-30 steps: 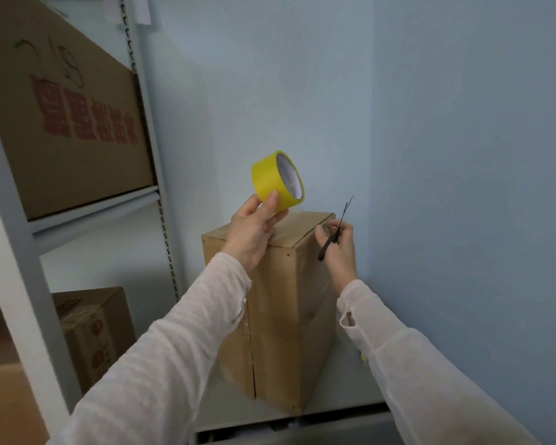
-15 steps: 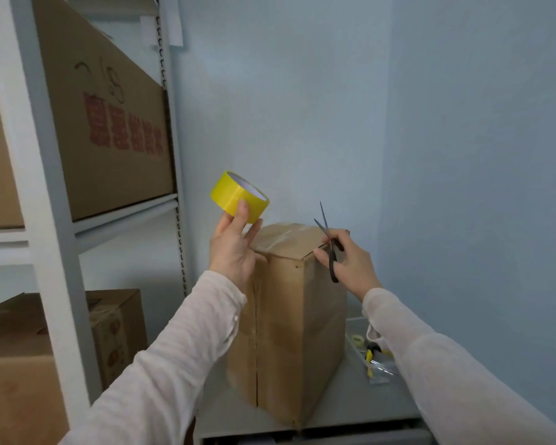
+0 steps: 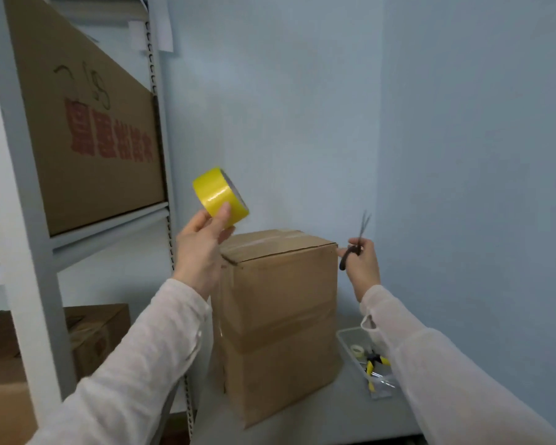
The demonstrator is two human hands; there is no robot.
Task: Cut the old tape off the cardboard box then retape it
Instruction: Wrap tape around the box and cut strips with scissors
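A tall brown cardboard box [image 3: 283, 316] stands upright on a grey surface in the room's corner. Clear tape runs along its top seam [image 3: 264, 239]. My left hand [image 3: 201, 248] holds a yellow tape roll [image 3: 217, 195] raised above the box's left top corner. My right hand [image 3: 363, 261] grips black-handled scissors [image 3: 360, 232] just right of the box's top right edge, with the blades pointing up. Neither hand touches the box.
A metal shelf rack [image 3: 23, 200] stands at the left with a large printed carton [image 3: 87, 123] on it and more cartons [image 3: 93, 332] below. A clear tray [image 3: 347, 335] with small tools lies right of the box. Blue walls close the corner.
My view shifted, and the box now shows more of its front. My left hand lifted the tape roll away from the box top. My right hand moved the scissors off to the box's right.
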